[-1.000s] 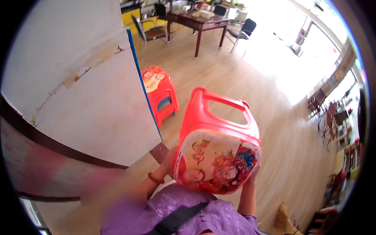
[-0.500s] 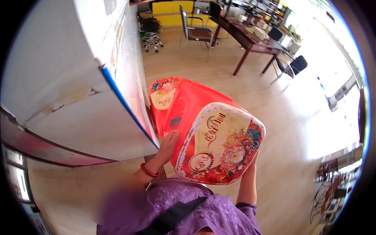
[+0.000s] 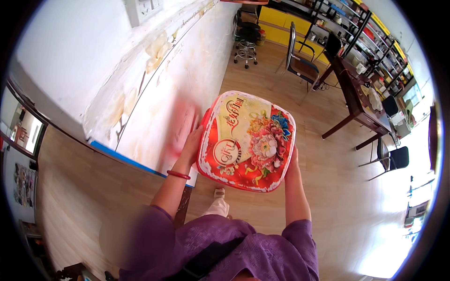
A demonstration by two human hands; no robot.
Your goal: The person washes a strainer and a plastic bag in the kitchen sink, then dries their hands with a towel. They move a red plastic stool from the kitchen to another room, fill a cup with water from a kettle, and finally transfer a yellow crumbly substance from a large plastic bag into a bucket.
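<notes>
Both my hands hold a red plastic stool (image 3: pixel 246 145) in front of my body, its seat facing up. The seat is a rounded square printed with a flower bouquet on cream and red, with a white patterned border. My left hand (image 3: pixel 193 143), with a red bangle on its wrist, grips the left side. My right hand (image 3: pixel 293 161) holds the right side; its fingers are mostly hidden under the rim. The stool's legs are hidden beneath the seat. A red reflection of it shows on the glossy wall panel (image 3: pixel 150 122) to the left.
The wall's blue-edged corner (image 3: pixel 126 161) stands close on my left. Farther ahead are a wheeled stool (image 3: pixel 246 49), an armchair (image 3: pixel 300 65), a dark red table (image 3: pixel 358 100) and shelving (image 3: pixel 370 42). A black-backed chair (image 3: pixel 391 157) stands at right. Wooden flooring (image 3: pixel 328 196) lies around me.
The held stool has levelled out, so its legs no longer show. A second red stool, seen by the wall before, is out of sight. My view has swung left.
</notes>
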